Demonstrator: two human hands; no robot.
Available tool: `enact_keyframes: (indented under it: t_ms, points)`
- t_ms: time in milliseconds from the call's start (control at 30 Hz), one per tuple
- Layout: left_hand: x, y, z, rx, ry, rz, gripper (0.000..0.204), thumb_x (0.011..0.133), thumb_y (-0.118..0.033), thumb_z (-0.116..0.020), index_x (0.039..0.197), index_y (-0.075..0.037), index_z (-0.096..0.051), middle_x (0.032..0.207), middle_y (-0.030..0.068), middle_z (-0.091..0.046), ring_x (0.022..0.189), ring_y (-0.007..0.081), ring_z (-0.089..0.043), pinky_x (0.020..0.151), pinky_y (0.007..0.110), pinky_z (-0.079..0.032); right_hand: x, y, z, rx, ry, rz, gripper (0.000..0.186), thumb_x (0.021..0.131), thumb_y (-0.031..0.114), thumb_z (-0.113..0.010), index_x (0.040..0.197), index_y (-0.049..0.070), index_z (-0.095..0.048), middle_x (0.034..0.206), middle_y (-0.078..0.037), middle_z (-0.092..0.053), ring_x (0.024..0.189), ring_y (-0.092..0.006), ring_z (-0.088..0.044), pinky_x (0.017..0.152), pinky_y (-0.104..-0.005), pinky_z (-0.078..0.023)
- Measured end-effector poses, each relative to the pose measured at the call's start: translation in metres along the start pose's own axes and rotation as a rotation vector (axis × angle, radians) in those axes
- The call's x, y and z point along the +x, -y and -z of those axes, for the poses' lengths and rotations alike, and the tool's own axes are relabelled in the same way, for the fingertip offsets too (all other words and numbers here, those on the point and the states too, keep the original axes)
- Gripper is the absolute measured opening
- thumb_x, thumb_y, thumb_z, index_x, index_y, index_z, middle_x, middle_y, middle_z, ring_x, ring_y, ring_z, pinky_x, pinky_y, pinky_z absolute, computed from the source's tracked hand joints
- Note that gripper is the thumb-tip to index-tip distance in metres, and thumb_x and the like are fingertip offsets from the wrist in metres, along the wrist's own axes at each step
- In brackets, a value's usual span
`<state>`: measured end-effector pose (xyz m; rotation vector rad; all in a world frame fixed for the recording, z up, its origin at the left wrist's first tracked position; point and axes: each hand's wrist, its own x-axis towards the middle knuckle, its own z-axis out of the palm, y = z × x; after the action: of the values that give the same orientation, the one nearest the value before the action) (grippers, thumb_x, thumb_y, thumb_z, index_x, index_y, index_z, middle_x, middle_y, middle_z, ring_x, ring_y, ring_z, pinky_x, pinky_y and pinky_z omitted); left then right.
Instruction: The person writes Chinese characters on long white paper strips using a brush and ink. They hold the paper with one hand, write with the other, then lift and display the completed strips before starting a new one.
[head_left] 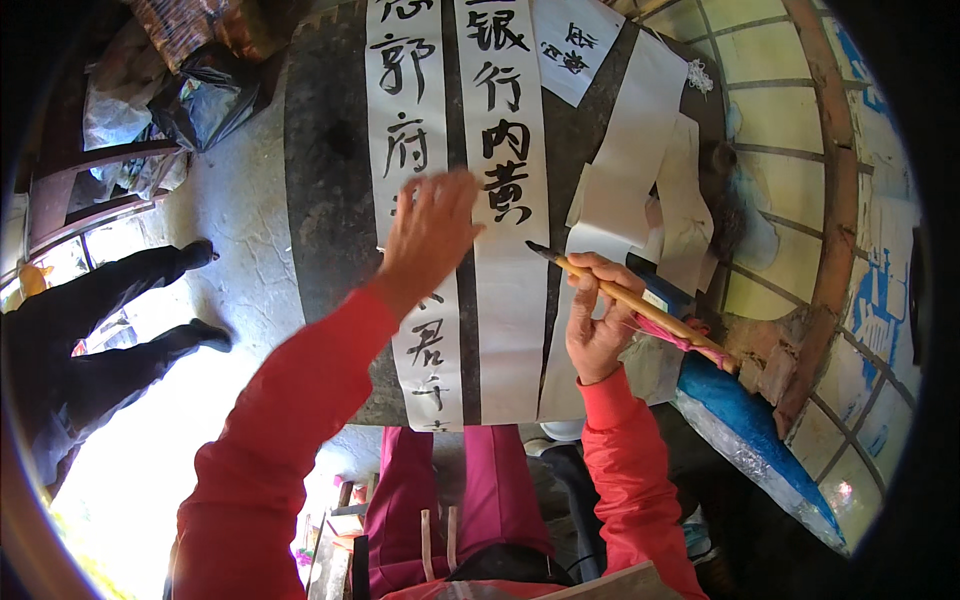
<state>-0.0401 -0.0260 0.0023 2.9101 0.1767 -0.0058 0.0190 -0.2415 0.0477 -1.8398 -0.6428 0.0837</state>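
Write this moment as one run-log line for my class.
left hand: over left paper strip | right hand: holding brush, dark tip over right paper strip | right paper strip: characters above tip, bare below

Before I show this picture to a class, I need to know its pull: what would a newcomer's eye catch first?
Likely the bold black characters on the left strip and right strip, running down the dark table at centre. Next, the brush in the right hand, its dark tip over the right strip, and the left hand over the left one, both in red sleeves.
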Motion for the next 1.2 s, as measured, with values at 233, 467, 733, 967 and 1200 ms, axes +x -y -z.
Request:
enact_keyframes:
  t_ms: [233,467,733,967,1200]
  points:
    - [-0.039,-0.021,-0.012,-0.093,-0.007,0.017,0.065,0.074,-0.036,-0.078,0.130,-0.012,-0.056,0.131,-0.0002,-0.055,0.122,0.0203,-0.047,0.108,0.043,-0.032,-0.015,-0.013,-0.022,-0.051,0.074,0.026,0.021,0.098,0.000,-0.054,0.115,0.004,-0.042,0.112,-0.014,-0.063,0.092,-0.0192,-0.064,0.078,-0.0285,-0.054]
    - [-0.042,-0.023,-0.006,-0.067,0.027,-0.003,0.072,0.076,-0.047,-0.074,0.134,-0.008,-0.054,0.134,0.0023,-0.051,0.125,0.0213,-0.045,0.112,0.045,-0.026,-0.015,-0.020,-0.037,-0.089,0.096,0.064,0.020,0.097,-0.001,-0.055,0.114,0.003,-0.043,0.110,-0.015,-0.064,0.092,-0.0202,-0.064,0.079,-0.0300,-0.054]
    - [-0.041,-0.025,-0.005,-0.046,0.082,0.022,0.083,0.073,-0.049,-0.076,0.140,-0.011,-0.048,0.138,0.0002,-0.049,0.126,0.0203,-0.044,0.113,0.045,-0.026,-0.009,-0.028,-0.025,-0.140,-0.008,0.072,0.021,0.097,0.001,-0.056,0.114,0.003,-0.043,0.113,-0.014,-0.063,0.091,-0.0198,-0.064,0.079,-0.0283,-0.054]
    - [-0.042,-0.025,-0.005,-0.009,0.091,0.017,0.082,0.074,-0.052,-0.074,0.141,-0.011,-0.047,0.138,0.0004,-0.049,0.126,0.0200,-0.044,0.114,0.045,-0.026,-0.016,-0.019,-0.025,-0.165,0.097,0.058,0.021,0.097,-0.002,-0.055,0.114,0.003,-0.043,0.110,-0.014,-0.064,0.085,-0.0175,-0.062,0.075,-0.0285,-0.053]
    - [-0.042,-0.025,-0.007,0.030,0.098,0.012,0.083,0.077,-0.055,-0.071,0.143,-0.012,-0.045,0.139,0.0002,-0.049,0.126,0.0201,-0.044,0.114,0.045,-0.025,-0.021,-0.023,-0.018,-0.150,-0.005,0.004,0.019,0.096,-0.003,-0.053,0.112,0.003,-0.044,0.108,-0.015,-0.064,0.085,-0.0201,-0.065,0.075,-0.0301,-0.054]
